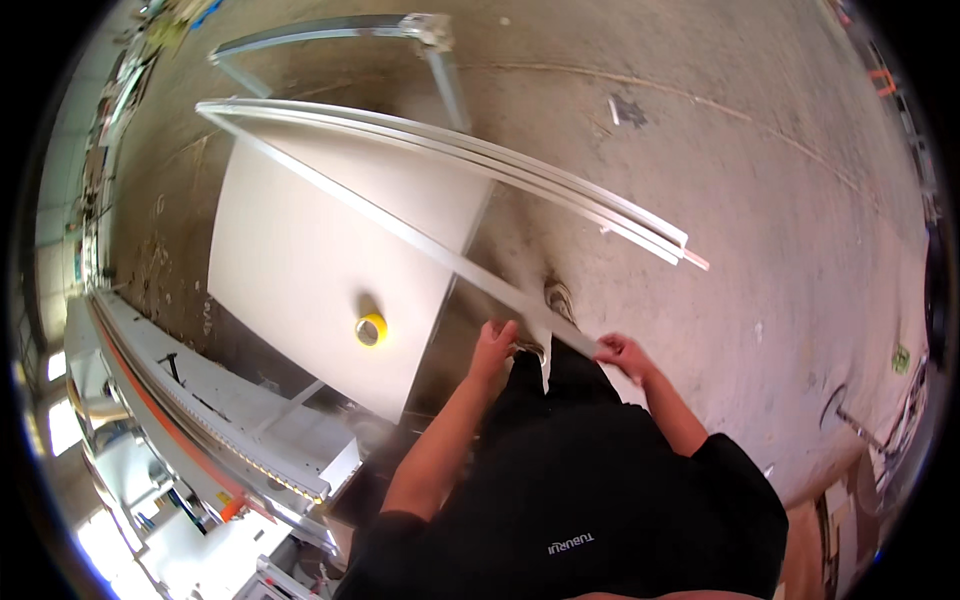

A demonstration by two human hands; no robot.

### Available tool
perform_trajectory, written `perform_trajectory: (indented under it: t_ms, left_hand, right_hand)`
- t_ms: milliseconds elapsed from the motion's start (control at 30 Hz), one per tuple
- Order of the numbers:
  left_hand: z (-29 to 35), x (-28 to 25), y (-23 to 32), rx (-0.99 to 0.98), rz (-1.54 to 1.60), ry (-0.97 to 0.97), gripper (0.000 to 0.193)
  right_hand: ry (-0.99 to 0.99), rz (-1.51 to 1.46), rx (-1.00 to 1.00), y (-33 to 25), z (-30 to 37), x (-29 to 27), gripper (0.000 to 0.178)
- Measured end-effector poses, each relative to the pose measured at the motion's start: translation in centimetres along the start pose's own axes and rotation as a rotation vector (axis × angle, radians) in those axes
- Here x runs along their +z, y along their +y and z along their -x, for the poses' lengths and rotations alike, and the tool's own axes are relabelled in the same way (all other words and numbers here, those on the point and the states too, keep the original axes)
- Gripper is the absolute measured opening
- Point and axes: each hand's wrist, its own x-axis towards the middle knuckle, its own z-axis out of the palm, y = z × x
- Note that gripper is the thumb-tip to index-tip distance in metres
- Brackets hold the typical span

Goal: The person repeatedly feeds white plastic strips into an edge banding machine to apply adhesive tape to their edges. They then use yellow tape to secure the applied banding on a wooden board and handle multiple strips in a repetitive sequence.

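Note:
A long, flat white strip [380, 216] runs slantwise from the far left to my body. My right hand [625, 356] is closed on its near end, fingers pinching the edge. Just below the strip, my left hand [492, 348] has its fingers curled; anything inside them is hidden. Beneath the strip lies a large white board [310, 235], with a roll of yellow tape [371, 329] on it left of my left hand. Several long white bars [560, 190] rest side by side across the board's far edge and extend to the right, ending in a small pinkish tip.
A grey metal frame [320, 35] stands behind the board. To the left is a long machine [190, 430] with an orange stripe along it. My shoes [560, 298] are on the concrete floor [760, 330] beside the board. A thin black stand [850, 418] is at the right.

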Motion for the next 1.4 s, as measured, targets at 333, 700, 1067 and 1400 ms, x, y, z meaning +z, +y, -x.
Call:
perform_trajectory:
  t_ms: [333, 700, 1067, 1400]
  left_hand:
    - [2.0, -6.3, 1.5, 0.108, 0.43, 0.672, 0.024]
    - [25.7, -9.2, -18.8, -0.203, -0.118, 0.851, 0.035]
    - [46.3, 3.1, -23.9, -0.442, -0.111, 0.815, 0.048]
    - [56.6, 4.1, -35.6, -0.42, -0.005, 1.115, 0.035]
  right_hand:
    - [-0.431, 0.565, -0.057, -7.4, -3.0, 14.7, 0.051]
    - [-0.654, 1.24, -0.321, -13.7, -13.7, 18.8, 0.04]
    - [-0.625, 0.657, 0.113, -11.7, -16.2, 49.1, 0.085]
    - [-0.499, 0.172, 0.243, -2.7, -11.4, 60.8, 0.036]
